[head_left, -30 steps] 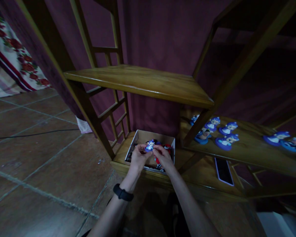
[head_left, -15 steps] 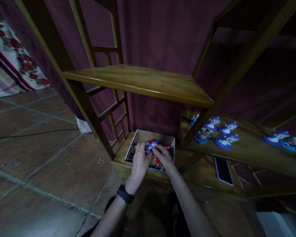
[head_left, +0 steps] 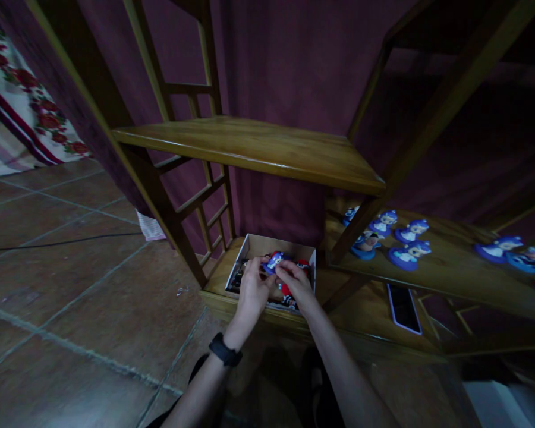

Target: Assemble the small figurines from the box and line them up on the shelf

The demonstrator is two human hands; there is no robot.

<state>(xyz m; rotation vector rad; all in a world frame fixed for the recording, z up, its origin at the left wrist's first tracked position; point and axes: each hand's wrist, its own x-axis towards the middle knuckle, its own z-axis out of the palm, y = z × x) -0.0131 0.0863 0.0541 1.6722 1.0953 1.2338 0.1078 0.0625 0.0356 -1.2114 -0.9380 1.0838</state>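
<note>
A small purple and white figurine (head_left: 274, 261) is held between my two hands above an open cardboard box (head_left: 289, 242). My left hand (head_left: 254, 288) grips it from the left, fingers closed at its edge. From the right, my right hand (head_left: 296, 282) pinches it with thumb and fingertips. Inside the box lie several other figurines in red, black and white, such as a red one (head_left: 285, 289); my hands cover part of them. A dark watch (head_left: 225, 349) is on my left wrist.
The box stands on the low wooden shelf, below a higher shelf board (head_left: 249, 139). Several purple and blue figurines, one a purple figurine (head_left: 409, 254), stand on the right-hand shelf (head_left: 455, 267). A phone (head_left: 403, 308) lies below them. A slanting wooden post (head_left: 361, 223) separates the sections.
The figurine has turned slightly in my fingers, so its front shows more towards me. Both hands stay over the box in nearly the same place.
</note>
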